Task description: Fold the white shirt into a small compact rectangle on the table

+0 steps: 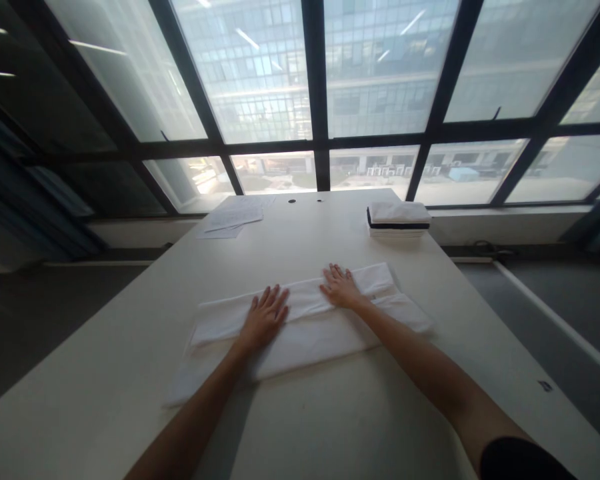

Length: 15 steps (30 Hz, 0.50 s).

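A white towel lies on the white table, folded lengthwise into a long strip with its upper layer turned over toward me. My left hand rests flat on the left half of the fold, fingers spread. My right hand presses flat on the fold right of the middle, fingers stretched out. Neither hand grips anything.
A stack of folded towels, white with one dark layer, sits at the far right of the table. Sheets of paper lie at the far left. Two dark holes mark the table's far edge. Large windows rise behind the table.
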Tool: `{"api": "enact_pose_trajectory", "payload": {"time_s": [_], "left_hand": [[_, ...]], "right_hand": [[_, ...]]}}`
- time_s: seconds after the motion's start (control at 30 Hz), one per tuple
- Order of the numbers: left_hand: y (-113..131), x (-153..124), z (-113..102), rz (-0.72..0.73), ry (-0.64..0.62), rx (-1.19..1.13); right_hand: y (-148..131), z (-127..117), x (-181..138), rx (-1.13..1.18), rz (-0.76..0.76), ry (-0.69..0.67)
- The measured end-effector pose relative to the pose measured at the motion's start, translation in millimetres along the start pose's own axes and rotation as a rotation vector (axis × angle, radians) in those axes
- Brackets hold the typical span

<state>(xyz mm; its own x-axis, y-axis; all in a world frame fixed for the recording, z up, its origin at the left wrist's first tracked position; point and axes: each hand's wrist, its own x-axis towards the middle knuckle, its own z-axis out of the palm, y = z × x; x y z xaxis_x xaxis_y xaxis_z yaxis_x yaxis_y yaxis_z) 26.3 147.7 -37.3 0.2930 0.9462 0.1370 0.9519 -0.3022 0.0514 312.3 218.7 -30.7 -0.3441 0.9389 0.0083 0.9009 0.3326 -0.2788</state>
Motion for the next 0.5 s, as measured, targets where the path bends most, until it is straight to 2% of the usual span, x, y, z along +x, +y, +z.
{"api": "enact_pose_trajectory", "payload": {"time_s": [0.07,0.13,0.2,0.27,0.3,0.37,0.43,0.5], "left_hand": [[-1.7,-2.5,2.4,-0.008,-0.034,0.012],[-2.2,-5.1,-0.6,-0.034,-0.078,0.012],[6.6,-4.1,-5.7,-0.102,-0.118,0.01],[25.4,1.0,-9.0,-0.167,-0.128,0.009],[36.0,4.6,-9.0,-0.153,-0.121,0.007],[51.6,11.5,-6.1,-0.032,-0.084,-0.008],[50.7,13.5,-1.9,0.015,-0.08,-0.024],[30.1,6.4,-0.5,-0.022,-0.08,-0.024]], "right_hand": [[30.3,-5.4,-5.4,-0.053,0.04,0.003],[60.9,-12.7,-10.0,-0.105,0.146,0.008],[82.7,-17.0,-12.2,-0.14,0.21,0.016],[93.1,-16.3,-12.4,-0.16,0.221,0.028],[95.1,-14.4,-12.3,-0.166,0.218,0.037],[96.5,-9.0,-12.0,-0.182,0.214,0.06],[98.2,-3.4,-12.0,-0.205,0.202,0.08],[101.8,1.1,-12.3,-0.233,0.177,0.104]]}}
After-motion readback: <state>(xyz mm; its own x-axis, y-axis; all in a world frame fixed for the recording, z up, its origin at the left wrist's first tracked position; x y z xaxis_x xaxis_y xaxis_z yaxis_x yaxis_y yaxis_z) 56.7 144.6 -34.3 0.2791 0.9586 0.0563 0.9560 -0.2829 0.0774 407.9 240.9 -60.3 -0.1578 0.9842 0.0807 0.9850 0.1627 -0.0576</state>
